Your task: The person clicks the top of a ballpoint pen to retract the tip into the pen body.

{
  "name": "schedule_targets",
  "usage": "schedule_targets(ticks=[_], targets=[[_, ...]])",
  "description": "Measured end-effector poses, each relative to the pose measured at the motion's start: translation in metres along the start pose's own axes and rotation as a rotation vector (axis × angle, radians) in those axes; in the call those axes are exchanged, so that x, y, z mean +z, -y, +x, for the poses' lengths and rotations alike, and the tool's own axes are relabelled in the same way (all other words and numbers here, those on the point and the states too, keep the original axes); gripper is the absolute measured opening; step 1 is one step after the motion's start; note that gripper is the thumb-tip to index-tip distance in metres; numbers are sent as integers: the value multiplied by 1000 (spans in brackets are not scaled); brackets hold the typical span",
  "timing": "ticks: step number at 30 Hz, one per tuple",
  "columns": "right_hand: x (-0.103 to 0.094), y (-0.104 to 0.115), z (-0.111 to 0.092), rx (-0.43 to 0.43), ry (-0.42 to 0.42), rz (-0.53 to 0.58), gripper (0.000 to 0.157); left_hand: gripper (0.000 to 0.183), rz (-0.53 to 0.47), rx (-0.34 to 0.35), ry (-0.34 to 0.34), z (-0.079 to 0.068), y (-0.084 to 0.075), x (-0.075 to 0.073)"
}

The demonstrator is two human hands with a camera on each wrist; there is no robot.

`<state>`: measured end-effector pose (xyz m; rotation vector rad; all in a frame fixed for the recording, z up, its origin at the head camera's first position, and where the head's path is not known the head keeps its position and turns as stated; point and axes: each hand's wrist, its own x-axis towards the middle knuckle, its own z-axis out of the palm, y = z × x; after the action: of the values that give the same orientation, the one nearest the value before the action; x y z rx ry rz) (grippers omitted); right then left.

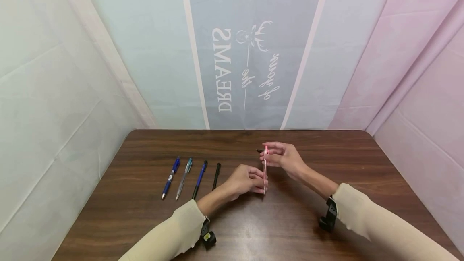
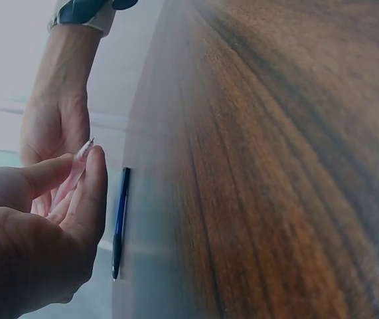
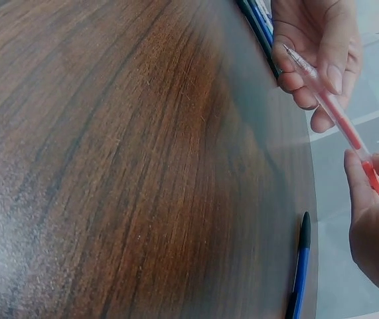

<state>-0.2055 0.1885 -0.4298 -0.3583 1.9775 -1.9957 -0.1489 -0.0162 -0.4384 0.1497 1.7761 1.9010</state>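
Observation:
A slim red pen [image 1: 265,166] with a clear barrel is held above the table between the two hands, its metal tip toward the person. My left hand [image 1: 243,181] pinches it near the tip, thumb against fingers. Higher up, my right hand [image 1: 287,158] pinches the red top end between thumb and fingers. In the right wrist view the pen [image 3: 338,119] slants, with the left hand [image 3: 322,40] at its tip end and the right hand [image 3: 378,232] at its top. Behind the right hand lies a blue pen with a dark grip [image 3: 301,266], mostly hidden in the head view.
Left of the hands, a dark blue pen [image 1: 170,179], a clear pen with a teal top [image 1: 184,178], a blue-and-black pen [image 1: 200,179] and a black pen [image 1: 216,175] lie in a row on the brown wooden table [image 1: 137,220]. A printed cloth [image 1: 163,51] hangs behind.

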Motion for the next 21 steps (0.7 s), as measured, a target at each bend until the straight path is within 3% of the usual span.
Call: schedule_targets(ticks=[21], targets=[[5, -6, -4, 4, -53, 82, 49, 13, 16, 1, 20, -1, 4, -1]])
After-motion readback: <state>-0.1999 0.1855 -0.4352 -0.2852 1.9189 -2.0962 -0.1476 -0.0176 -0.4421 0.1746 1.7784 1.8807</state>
